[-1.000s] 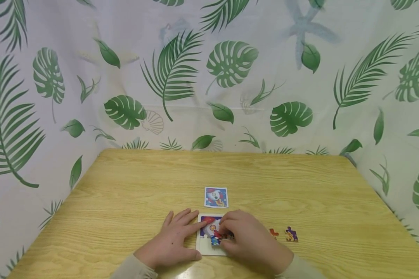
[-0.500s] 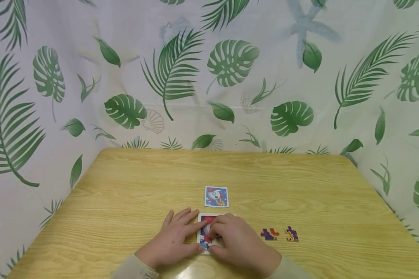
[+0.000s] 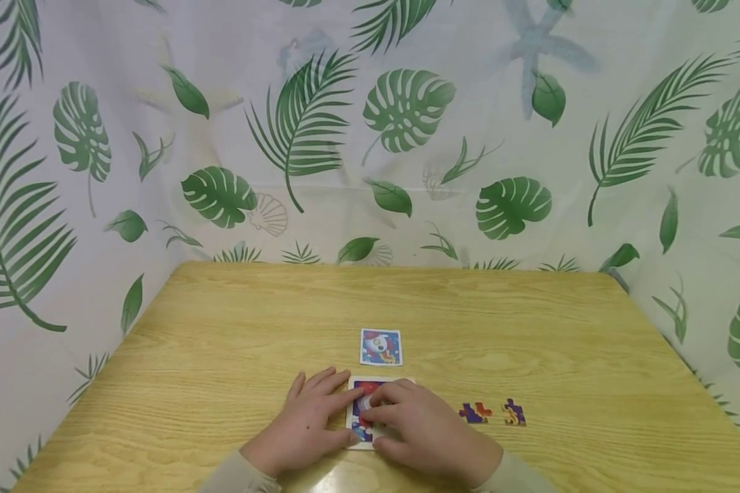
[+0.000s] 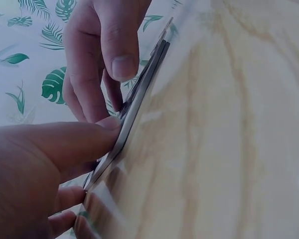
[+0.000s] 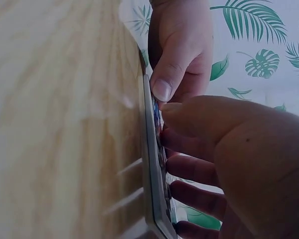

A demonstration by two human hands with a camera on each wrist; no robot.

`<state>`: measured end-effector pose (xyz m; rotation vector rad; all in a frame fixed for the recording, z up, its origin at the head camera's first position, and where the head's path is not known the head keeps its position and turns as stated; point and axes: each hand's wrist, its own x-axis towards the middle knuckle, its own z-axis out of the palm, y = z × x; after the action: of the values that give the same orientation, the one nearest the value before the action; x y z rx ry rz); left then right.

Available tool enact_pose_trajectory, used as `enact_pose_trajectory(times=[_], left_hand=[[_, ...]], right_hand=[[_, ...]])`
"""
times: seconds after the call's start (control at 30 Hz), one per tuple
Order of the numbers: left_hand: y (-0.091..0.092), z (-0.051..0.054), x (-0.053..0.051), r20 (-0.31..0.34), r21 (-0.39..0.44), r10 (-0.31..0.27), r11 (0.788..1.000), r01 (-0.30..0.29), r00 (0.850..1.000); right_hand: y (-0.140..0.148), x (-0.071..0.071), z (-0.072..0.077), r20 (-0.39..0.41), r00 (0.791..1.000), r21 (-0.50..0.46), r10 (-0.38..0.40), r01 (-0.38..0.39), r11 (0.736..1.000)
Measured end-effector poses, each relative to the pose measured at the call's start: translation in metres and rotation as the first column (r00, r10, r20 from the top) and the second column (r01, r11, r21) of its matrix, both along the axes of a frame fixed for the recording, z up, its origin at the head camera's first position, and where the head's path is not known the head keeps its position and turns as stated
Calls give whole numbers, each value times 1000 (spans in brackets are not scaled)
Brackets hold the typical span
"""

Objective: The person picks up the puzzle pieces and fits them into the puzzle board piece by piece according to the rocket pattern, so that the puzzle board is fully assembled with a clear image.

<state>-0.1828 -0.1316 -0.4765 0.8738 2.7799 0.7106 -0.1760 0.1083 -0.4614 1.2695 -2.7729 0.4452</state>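
Observation:
A small puzzle board (image 3: pixel 364 446) with a white rim lies near the table's front, partly covered by both hands. Colourful jigsaw pieces (image 3: pixel 362 433) lie inside it. My left hand (image 3: pixel 308 421) rests at the board's left side with fingers spread, its index finger and thumb touching the board. My right hand (image 3: pixel 428 428) is over the board's right part, fingertips pressing on the pieces. In the right wrist view, its fingers (image 5: pixel 192 169) reach onto the board with nothing visibly pinched. The thumb (image 4: pixel 123 64) stands off the board in the left wrist view.
A picture card (image 3: pixel 381 347) showing a rocket lies just behind the board. To the right are a purple and orange piece or pair of pieces (image 3: pixel 473 412) and another purple and yellow piece (image 3: pixel 514 413). A leaf-patterned curtain (image 3: pixel 321 226) stands behind the table (image 3: pixel 253 315).
My right hand has moved left, and the jigsaw piece it held is now down at the board's lower left. Its fingers have loosened from the pinch. My left hand stays put.

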Motion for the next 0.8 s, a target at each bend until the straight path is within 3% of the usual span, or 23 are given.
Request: enact_pose_trajectory(times=[0.33, 0.6, 0.8], left_hand=[[4, 2, 2, -23, -3, 34, 999, -34, 999], [1, 1, 1, -1, -5, 0, 1000, 0, 1000], [-1, -1, 1, 30, -18, -19, 1000, 20, 999]], right_hand=[[1, 0, 3, 56, 998, 26, -12, 10, 1000], [2, -2, 1, 68, 998, 2, 2, -2, 1000], [16, -6, 5, 207, 978, -59, -24, 37, 998]])
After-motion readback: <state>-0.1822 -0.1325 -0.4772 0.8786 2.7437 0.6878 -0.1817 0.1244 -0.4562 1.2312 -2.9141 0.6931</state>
